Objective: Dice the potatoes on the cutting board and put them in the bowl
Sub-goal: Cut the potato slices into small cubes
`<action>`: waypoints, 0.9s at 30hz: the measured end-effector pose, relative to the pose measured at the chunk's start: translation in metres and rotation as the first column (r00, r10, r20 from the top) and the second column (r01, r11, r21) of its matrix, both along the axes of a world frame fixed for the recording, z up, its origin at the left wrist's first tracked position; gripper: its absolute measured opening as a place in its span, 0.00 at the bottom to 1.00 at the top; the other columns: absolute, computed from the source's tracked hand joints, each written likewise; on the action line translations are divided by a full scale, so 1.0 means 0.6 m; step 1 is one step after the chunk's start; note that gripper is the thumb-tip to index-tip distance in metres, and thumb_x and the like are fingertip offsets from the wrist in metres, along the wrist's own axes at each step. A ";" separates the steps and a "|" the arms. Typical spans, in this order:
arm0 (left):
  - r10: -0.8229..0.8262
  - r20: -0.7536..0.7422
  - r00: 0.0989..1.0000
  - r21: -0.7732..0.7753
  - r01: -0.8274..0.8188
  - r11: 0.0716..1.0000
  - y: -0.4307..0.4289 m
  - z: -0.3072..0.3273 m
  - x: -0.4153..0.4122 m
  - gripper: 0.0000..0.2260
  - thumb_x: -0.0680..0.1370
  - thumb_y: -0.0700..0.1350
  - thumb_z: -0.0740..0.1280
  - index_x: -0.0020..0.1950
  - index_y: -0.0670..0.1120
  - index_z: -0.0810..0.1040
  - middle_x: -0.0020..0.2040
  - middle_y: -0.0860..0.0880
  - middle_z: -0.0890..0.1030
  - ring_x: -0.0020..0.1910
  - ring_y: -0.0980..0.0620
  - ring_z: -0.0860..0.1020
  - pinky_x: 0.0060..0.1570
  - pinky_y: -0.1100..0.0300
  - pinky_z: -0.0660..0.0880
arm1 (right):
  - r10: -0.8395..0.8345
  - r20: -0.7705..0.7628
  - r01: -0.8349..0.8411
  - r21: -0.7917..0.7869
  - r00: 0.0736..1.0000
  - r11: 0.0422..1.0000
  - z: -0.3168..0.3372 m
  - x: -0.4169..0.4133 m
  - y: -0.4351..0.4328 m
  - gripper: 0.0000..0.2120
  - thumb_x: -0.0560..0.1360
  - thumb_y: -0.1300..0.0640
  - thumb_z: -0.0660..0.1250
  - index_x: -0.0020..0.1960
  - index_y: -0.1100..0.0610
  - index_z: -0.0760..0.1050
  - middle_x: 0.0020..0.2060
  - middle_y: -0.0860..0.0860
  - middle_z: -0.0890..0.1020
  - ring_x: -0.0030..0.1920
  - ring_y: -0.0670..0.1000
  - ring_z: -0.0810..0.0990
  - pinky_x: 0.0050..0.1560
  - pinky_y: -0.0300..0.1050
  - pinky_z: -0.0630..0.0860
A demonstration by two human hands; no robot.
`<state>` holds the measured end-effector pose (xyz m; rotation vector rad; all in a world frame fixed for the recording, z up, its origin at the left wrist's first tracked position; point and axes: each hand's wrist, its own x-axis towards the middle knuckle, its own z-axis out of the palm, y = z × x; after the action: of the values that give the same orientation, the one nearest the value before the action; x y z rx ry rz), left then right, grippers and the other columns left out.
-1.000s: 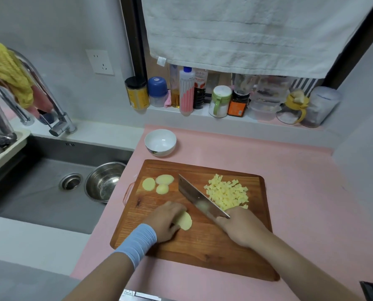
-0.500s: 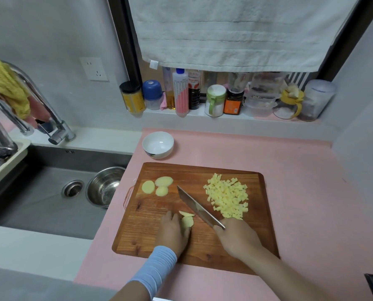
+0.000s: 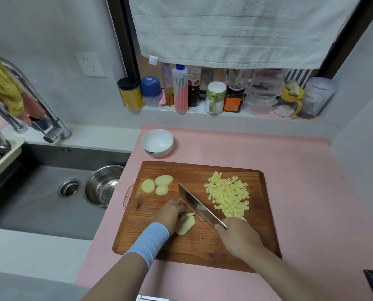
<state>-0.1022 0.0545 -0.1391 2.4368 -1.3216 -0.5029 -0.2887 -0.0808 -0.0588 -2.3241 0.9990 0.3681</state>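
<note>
My left hand point(image 3: 170, 213) curls on potato point(image 3: 186, 223); right hand point(image 3: 238, 237) grips knife point(image 3: 197, 206), blade at potato's far end, across its length.

Your wooden cutting board point(image 3: 198, 246) lies flat on the pink tabletop point(image 3: 300, 181). A heap of pale yellow potato dice point(image 3: 228, 196) covers its far right. 3 round slices point(image 3: 157, 185) lie flat at its far left. A small stack of slices point(image 3: 186, 224) sits near the middle. Your white bowl point(image 3: 157, 141) stands upright and empty, just beyond the board's far left corner.
</note>
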 end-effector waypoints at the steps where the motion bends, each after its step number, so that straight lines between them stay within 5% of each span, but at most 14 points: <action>1: -0.003 0.005 1.000 -0.001 0.003 1.000 -0.001 -0.002 0.004 0.13 0.81 0.48 0.65 0.64 0.52 0.81 0.61 0.51 0.79 0.63 0.50 0.73 0.63 0.58 0.70 | -0.001 0.002 0.001 0.001 1.000 1.000 0.000 0.000 0.000 0.17 0.82 0.44 0.58 0.39 0.48 0.74 0.36 0.44 0.81 0.41 0.49 0.81 0.42 0.45 0.77; 6: 0.195 0.003 0.981 -0.050 -0.194 0.980 0.019 -0.006 0.006 0.09 0.80 0.51 0.65 0.53 0.53 0.84 0.52 0.54 0.83 0.55 0.52 0.76 0.56 0.56 0.74 | -0.013 0.015 0.012 0.008 1.000 1.000 0.000 0.001 0.001 0.17 0.82 0.44 0.59 0.38 0.48 0.74 0.35 0.45 0.81 0.38 0.48 0.81 0.36 0.44 0.74; 11: 0.459 -0.157 0.874 0.002 -0.465 0.885 0.028 -0.002 -0.007 0.03 0.74 0.54 0.71 0.41 0.57 0.80 0.40 0.59 0.80 0.46 0.56 0.78 0.48 0.59 0.76 | -0.012 0.001 0.012 0.002 1.000 1.000 0.000 0.001 0.006 0.18 0.83 0.44 0.59 0.36 0.47 0.70 0.35 0.45 0.79 0.38 0.48 0.80 0.34 0.43 0.70; 20: 0.486 -0.147 0.862 -0.014 -0.493 0.870 0.024 0.019 -0.003 0.07 0.79 0.49 0.67 0.52 0.57 0.84 0.49 0.57 0.83 0.50 0.53 0.80 0.47 0.63 0.72 | 0.008 -0.019 -0.008 0.022 1.000 1.000 0.009 0.004 0.007 0.17 0.83 0.43 0.59 0.38 0.49 0.72 0.34 0.46 0.79 0.37 0.48 0.79 0.33 0.43 0.70; 27: 0.340 -0.204 0.918 0.036 -0.340 0.940 0.020 0.019 -0.010 0.09 0.79 0.48 0.64 0.47 0.56 0.84 0.47 0.59 0.83 0.49 0.56 0.80 0.52 0.61 0.76 | 0.017 -0.025 -0.016 0.026 1.000 1.000 0.009 0.004 0.006 0.17 0.83 0.43 0.59 0.37 0.48 0.70 0.34 0.46 0.79 0.37 0.48 0.79 0.34 0.43 0.70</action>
<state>-0.1079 0.0663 -0.1280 2.4612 -0.7902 -0.6393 -0.2863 -0.0771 -0.0535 -2.3109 0.9820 0.4150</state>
